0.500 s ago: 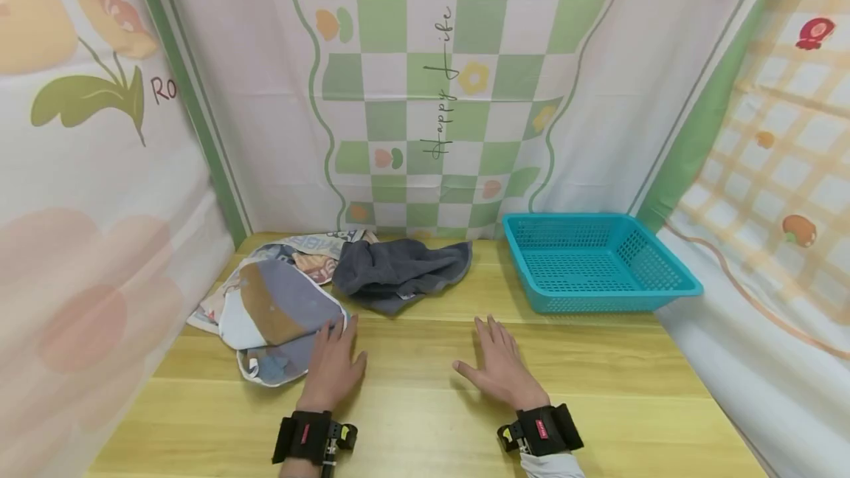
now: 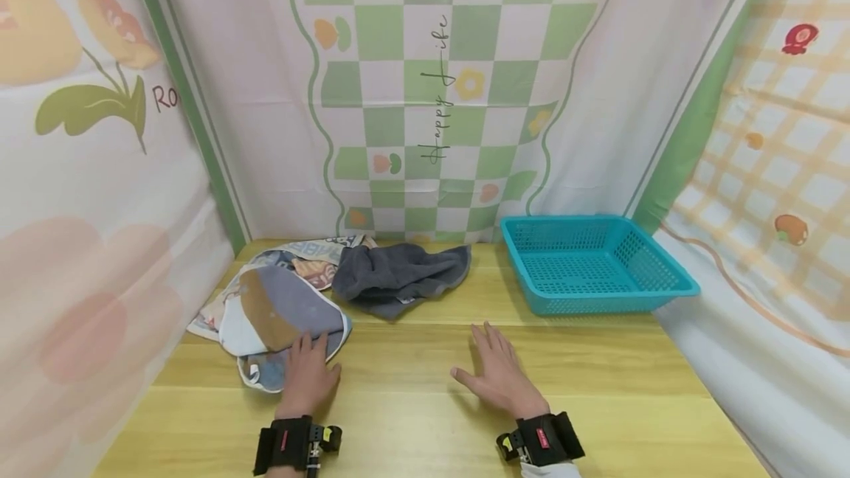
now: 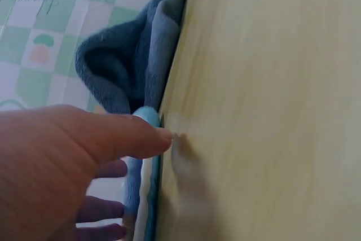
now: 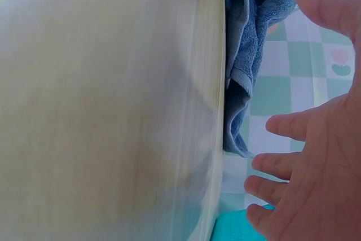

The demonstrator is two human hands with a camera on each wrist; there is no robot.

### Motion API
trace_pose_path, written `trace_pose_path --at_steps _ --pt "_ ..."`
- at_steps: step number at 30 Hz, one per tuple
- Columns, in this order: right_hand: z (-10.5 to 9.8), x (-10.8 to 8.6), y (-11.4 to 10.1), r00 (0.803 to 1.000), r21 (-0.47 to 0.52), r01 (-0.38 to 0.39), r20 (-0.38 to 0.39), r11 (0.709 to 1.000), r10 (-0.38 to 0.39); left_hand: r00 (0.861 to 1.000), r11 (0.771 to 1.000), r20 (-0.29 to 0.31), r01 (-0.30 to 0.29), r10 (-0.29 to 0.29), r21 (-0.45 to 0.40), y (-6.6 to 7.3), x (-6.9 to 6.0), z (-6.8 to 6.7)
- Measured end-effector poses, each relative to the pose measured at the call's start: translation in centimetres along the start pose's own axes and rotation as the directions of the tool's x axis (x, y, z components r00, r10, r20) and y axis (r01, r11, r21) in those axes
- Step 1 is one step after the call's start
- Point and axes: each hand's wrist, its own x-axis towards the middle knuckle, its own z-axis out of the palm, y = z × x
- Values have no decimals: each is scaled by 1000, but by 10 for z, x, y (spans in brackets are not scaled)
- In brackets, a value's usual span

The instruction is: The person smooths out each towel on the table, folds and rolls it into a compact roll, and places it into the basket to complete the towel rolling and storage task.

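Note:
A grey, brown and white towel [image 2: 272, 312] lies crumpled at the table's left. My left hand [image 2: 308, 380] is over its near edge with fingers spread; whether the fingertips touch the cloth I cannot tell. Behind that towel spreads a patterned towel [image 2: 312, 251] with lettering, partly covered. A dark grey towel [image 2: 401, 275] lies bunched at the back middle, beyond both hands. Over the bare wood to the right, my right hand [image 2: 499, 375] holds nothing, its fingers extended and thumb apart. The left wrist view shows the left thumb [image 3: 130, 135] beside the towel edge.
A turquoise plastic basket [image 2: 604, 301] with perforated walls stands at the back right of the wooden table [image 2: 412, 419]. Printed curtains [image 2: 438, 94] enclose the table at the back and both sides. Each wrist wears a black strap [image 2: 547, 439].
My left hand has moved left and a little toward me, along the near edge of the grey, brown and white towel. The right hand has barely moved. The head view has tilted slightly.

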Motion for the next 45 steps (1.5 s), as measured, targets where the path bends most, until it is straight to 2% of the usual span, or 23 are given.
trace_pose_path --at_steps 3,7,13,15,18,20,22,25,28,31,33,35,37,38,42,45 --pt "0 -1 -1 1000 5 2 2 1000 -2 1000 1000 -5 17 -17 5 -4 0 -2" --pt "1 -2 -2 1000 7 7 -6 1000 -7 999 1000 -39 10 -9 16 -6 0 -6" --pt "3 -2 -3 1000 17 18 0 1000 -18 998 999 -44 44 -43 27 -6 -2 -14" --pt "3 -2 -3 1000 16 20 -3 1000 -20 996 999 -74 54 -53 3 -5 -1 -14" --pt "3 -1 -4 1000 12 15 -8 1000 -15 984 995 -161 71 -81 -67 -3 1 -14" --pt "3 -1 -6 1000 7 8 -5 1000 -8 961 990 -262 53 -86 -129 0 3 -15" --pt "2 -1 -8 1000 5 4 2 1000 -4 926 980 -367 12 -86 -200 5 5 -18" --pt "-1 0 -12 1000 9 10 4 1000 -10 857 954 -512 -104 -57 -282 15 10 -26" --pt "-3 4 -17 999 -15 32 -12 999 -33 809 918 -588 -229 -7 -325 29 13 -32" --pt "-5 10 -24 997 -46 71 -40 996 -72 780 879 -624 -332 52 -341 46 13 -34" --pt "-7 13 -30 994 -57 97 -53 994 -100 764 852 -637 -396 98 -343 59 12 -32" --pt "-10 17 -37 989 -46 130 -69 990 -133 755 823 -639 -452 148 -343 72 12 -28" --pt "-12 20 -44 983 -27 161 -80 987 -163 756 797 -626 -492 193 -350 84 11 -21" --pt "-13 22 -48 981 -18 176 -81 984 -177 764 790 -610 -501 212 -354 90 10 -17" --pt "-15 27 -59 969 49 240 -74 970 -236 822 756 -493 -509 285 -412 112 2 -1" --pt "-12 29 -62 955 108 295 -58 950 -290 849 739 -413 -505 330 -447 124 -7 9"
